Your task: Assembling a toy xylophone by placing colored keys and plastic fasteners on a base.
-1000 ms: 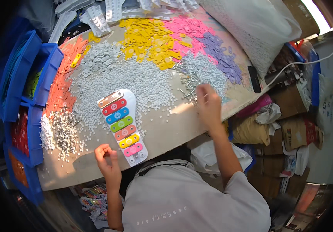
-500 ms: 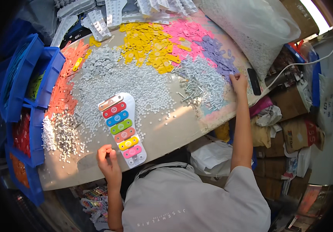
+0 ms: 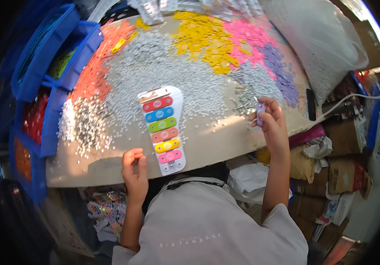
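Item: toy xylophone (image 3: 163, 128), white body, six coloured bars running red, blue, green, orange, yellow, pink from far to near, lying lengthwise at the near middle of my tabletop (image 3: 216, 137). My left hand (image 3: 134, 170) rests at the near edge just left of its narrow end, fingers curled, its grip closed on nothing I can see. My right hand (image 3: 269, 119) is raised over the right side of the tabletop, its grip pinched on a small purple bar (image 3: 260, 108). Just left of that hand: a small heap of metal screws (image 3: 243, 98). Far side: piles of orange (image 3: 97, 75), yellow (image 3: 203, 37), pink (image 3: 247, 37) and purple bars (image 3: 283, 75), with grey pieces (image 3: 154, 66) spread between. Left: blue bins (image 3: 48, 57).
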`<action>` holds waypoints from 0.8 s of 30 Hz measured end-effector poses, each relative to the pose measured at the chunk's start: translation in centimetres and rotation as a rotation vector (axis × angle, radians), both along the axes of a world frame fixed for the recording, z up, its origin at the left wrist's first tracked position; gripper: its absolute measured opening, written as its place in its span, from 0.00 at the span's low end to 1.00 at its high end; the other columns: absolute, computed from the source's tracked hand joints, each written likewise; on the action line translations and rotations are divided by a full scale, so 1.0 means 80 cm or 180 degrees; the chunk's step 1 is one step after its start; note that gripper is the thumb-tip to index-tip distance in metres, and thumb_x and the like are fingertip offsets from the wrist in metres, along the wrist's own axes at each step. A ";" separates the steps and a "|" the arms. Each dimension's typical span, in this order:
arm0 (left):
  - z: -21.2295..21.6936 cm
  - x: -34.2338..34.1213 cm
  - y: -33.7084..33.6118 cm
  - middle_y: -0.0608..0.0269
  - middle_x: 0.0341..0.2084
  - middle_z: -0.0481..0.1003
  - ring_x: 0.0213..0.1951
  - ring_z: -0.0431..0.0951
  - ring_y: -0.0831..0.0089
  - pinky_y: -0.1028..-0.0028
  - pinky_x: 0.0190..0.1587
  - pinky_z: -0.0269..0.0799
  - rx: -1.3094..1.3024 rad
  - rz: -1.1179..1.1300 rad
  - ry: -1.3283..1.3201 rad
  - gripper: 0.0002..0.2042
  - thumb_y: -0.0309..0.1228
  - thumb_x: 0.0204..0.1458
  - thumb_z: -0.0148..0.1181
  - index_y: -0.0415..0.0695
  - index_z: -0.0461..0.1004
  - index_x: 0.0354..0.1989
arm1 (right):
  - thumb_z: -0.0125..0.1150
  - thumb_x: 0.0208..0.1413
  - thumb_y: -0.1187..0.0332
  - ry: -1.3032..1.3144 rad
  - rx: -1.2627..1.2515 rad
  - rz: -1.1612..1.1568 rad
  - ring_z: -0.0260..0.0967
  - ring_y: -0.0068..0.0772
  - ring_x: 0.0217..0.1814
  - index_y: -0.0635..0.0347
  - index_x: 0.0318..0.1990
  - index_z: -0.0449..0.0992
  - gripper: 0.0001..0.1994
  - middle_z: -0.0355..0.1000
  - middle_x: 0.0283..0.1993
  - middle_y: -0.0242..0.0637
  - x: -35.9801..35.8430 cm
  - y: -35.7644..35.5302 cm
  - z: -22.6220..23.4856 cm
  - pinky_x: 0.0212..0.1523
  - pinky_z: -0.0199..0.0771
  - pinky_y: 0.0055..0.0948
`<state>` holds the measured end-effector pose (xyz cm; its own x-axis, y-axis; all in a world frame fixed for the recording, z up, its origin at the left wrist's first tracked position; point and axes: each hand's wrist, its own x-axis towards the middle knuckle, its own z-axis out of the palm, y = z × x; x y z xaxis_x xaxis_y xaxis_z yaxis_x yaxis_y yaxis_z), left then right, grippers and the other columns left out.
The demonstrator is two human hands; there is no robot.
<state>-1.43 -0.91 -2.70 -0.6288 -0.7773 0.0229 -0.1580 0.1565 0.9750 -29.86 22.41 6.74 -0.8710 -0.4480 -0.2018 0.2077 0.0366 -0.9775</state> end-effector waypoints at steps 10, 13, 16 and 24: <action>0.012 0.002 0.022 0.65 0.32 0.72 0.38 0.72 0.72 0.70 0.47 0.69 0.0355 -0.0391 -0.0177 0.17 0.24 0.56 0.65 0.42 0.71 0.54 | 0.68 0.56 0.77 0.0578 0.0847 0.1639 0.66 0.13 0.29 0.61 0.34 0.71 0.09 0.72 0.29 0.26 0.158 -0.094 -0.021 0.31 0.66 0.17; 0.009 0.006 0.022 0.67 0.32 0.71 0.36 0.70 0.78 0.77 0.44 0.68 -0.0537 -0.0802 -0.0440 0.23 0.23 0.55 0.65 0.41 0.66 0.59 | 0.68 0.56 0.76 0.0863 0.0834 0.1677 0.64 0.13 0.27 0.62 0.33 0.71 0.09 0.71 0.26 0.27 0.174 -0.106 -0.031 0.28 0.65 0.19; 0.009 0.002 0.025 0.68 0.28 0.70 0.35 0.70 0.72 0.70 0.47 0.64 -0.0718 -0.0754 -0.0436 0.25 0.25 0.50 0.69 0.43 0.68 0.57 | 0.68 0.56 0.76 0.0931 0.0865 0.1577 0.67 0.27 0.26 0.65 0.32 0.69 0.10 0.70 0.29 0.36 0.183 -0.108 -0.042 0.27 0.69 0.27; 0.016 -0.005 0.022 0.71 0.26 0.70 0.33 0.71 0.70 0.66 0.49 0.59 -0.0843 -0.0762 -0.0386 0.25 0.27 0.48 0.70 0.46 0.69 0.56 | 0.71 0.54 0.75 0.1516 0.1337 0.1638 0.64 0.24 0.26 0.63 0.31 0.69 0.12 0.68 0.28 0.34 0.158 -0.095 -0.045 0.26 0.64 0.26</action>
